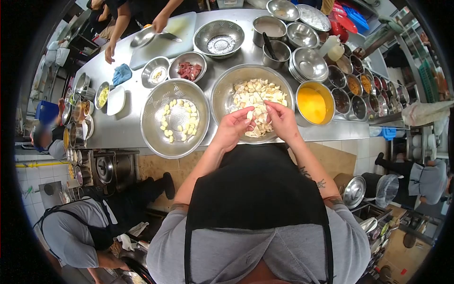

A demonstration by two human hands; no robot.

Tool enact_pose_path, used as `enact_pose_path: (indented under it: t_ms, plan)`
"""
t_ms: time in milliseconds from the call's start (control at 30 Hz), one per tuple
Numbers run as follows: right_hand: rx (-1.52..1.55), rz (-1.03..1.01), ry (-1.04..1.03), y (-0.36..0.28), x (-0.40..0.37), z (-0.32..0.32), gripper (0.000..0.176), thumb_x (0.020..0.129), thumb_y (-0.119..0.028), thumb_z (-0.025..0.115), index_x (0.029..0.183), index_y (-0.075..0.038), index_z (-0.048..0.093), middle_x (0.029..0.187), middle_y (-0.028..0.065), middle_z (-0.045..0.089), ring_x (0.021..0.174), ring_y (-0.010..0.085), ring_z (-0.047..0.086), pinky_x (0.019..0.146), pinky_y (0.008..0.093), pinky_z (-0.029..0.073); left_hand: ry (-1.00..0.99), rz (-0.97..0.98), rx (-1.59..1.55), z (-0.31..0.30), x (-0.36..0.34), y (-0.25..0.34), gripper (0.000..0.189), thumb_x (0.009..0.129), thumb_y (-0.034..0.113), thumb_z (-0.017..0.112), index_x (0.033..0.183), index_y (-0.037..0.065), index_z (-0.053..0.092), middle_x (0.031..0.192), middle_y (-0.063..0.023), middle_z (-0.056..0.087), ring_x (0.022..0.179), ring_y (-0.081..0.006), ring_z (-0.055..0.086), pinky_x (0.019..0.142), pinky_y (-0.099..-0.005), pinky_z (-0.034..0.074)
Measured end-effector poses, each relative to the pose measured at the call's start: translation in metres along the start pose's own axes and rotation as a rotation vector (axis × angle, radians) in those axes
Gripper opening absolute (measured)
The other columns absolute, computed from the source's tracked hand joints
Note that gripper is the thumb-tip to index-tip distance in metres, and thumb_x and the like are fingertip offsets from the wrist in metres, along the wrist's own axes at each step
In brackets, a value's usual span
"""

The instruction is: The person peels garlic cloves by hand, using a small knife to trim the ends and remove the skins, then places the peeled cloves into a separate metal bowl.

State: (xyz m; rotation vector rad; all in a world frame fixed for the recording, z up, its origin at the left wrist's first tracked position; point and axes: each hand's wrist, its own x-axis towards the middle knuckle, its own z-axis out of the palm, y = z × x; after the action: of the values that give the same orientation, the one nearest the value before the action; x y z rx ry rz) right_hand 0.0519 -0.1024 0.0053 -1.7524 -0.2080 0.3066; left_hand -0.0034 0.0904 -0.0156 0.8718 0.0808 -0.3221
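Both hands are over a large steel bowl (218,94) heaped with unpeeled garlic cloves (257,92). My left hand (232,128) pinches a pale garlic clove (249,115) between thumb and fingers. Close beside it on the right, my right hand (282,124) has its fingers drawn together; whatever they hold is too small to make out. To the left, a perforated steel bowl (152,137) holds peeled cloves (189,124) scattered round its bottom. A pot of yellow liquid (313,105) stands right of the garlic bowl.
Behind are a colander (219,38), a bowl of red meat pieces (189,70), a blue cloth (121,74) and steel bowls (309,64). Across the table a person's hands work at a cutting board (187,35). Other people stand at left and right.
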Motion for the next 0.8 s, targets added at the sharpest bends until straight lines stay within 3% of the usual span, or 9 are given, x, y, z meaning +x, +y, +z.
enact_pose_path:
  t_ms: [233,333,433,533,567,667,700,800]
  plan:
    - [-0.202,0.188,-0.127,0.006,0.0,-0.002,0.032,0.096,-0.017,0.055,0.121,0.003,0.061,0.069,0.002,0.062,0.061,0.0079,0.056,0.059,0.0247,0.046,-0.16,-0.042,-0.404,-0.007,-0.002,0.006,0.047,0.096,0.007,0.054,0.141,0.003,0.04,0.111,-0.0049,0.06,0.093,-0.012,0.059,0.08,-0.0244,0.048]
    - [-0.064,0.126,-0.045,0.005,-0.002,0.003,0.031,0.096,-0.017,0.056,0.121,0.001,0.062,0.071,0.0018,0.063,0.061,0.008,0.057,0.059,0.0243,0.046,-0.213,-0.054,-0.573,-0.013,0.001,0.005,0.048,0.096,0.007,0.052,0.141,0.001,0.037,0.114,-0.0075,0.057,0.092,-0.0119,0.059,0.077,-0.0228,0.051]
    - [-0.012,0.162,-0.049,-0.006,-0.003,0.001,0.035,0.095,-0.014,0.058,0.127,0.0,0.058,0.076,0.0023,0.065,0.063,0.0069,0.058,0.057,0.0233,0.047,-0.159,-0.041,-0.543,-0.009,0.001,0.008,0.046,0.097,0.009,0.052,0.14,0.001,0.039,0.11,-0.0072,0.059,0.09,-0.012,0.059,0.077,-0.023,0.051]
    - [-0.017,0.13,0.001,0.005,-0.004,0.004,0.038,0.096,-0.017,0.058,0.132,-0.005,0.055,0.069,0.0015,0.062,0.052,0.0046,0.05,0.048,0.0213,0.041,-0.094,0.0,-0.358,-0.005,-0.002,0.011,0.043,0.097,0.011,0.053,0.138,0.001,0.042,0.106,-0.0066,0.06,0.088,-0.0119,0.059,0.076,-0.0228,0.05]
    - [-0.02,0.101,0.013,0.013,0.0,0.006,0.039,0.096,-0.018,0.058,0.133,-0.007,0.054,0.065,0.0006,0.06,0.047,0.0036,0.046,0.044,0.0203,0.038,0.006,-0.004,-0.285,-0.003,-0.004,0.014,0.038,0.097,0.011,0.055,0.133,0.003,0.049,0.098,-0.0045,0.062,0.084,-0.0107,0.059,0.072,-0.0218,0.049]
    - [-0.019,0.151,-0.003,0.022,0.003,0.005,0.039,0.096,-0.019,0.058,0.132,-0.005,0.054,0.064,0.0004,0.06,0.047,0.0035,0.046,0.043,0.0201,0.037,0.197,0.117,0.159,-0.035,-0.011,0.022,0.032,0.094,0.012,0.059,0.126,0.006,0.056,0.089,-0.0007,0.062,0.076,-0.0083,0.057,0.07,-0.0233,0.048]
    - [-0.063,0.14,0.0,0.026,0.003,0.004,0.037,0.096,-0.018,0.058,0.13,-0.004,0.056,0.064,0.0004,0.06,0.046,0.0034,0.045,0.043,0.0199,0.036,0.342,0.162,0.429,-0.041,-0.017,0.035,0.026,0.09,0.011,0.063,0.116,0.005,0.062,0.079,0.0014,0.06,0.071,-0.0073,0.054,0.066,-0.0231,0.046]
    - [-0.066,0.157,-0.01,0.031,0.005,0.003,0.036,0.096,-0.018,0.058,0.128,-0.003,0.057,0.064,0.0006,0.06,0.047,0.0035,0.046,0.043,0.0198,0.036,0.638,0.28,0.883,-0.08,-0.033,0.049,0.025,0.087,0.014,0.066,0.109,0.003,0.067,0.074,0.0006,0.058,0.072,-0.0112,0.056,0.068,-0.0245,0.046]
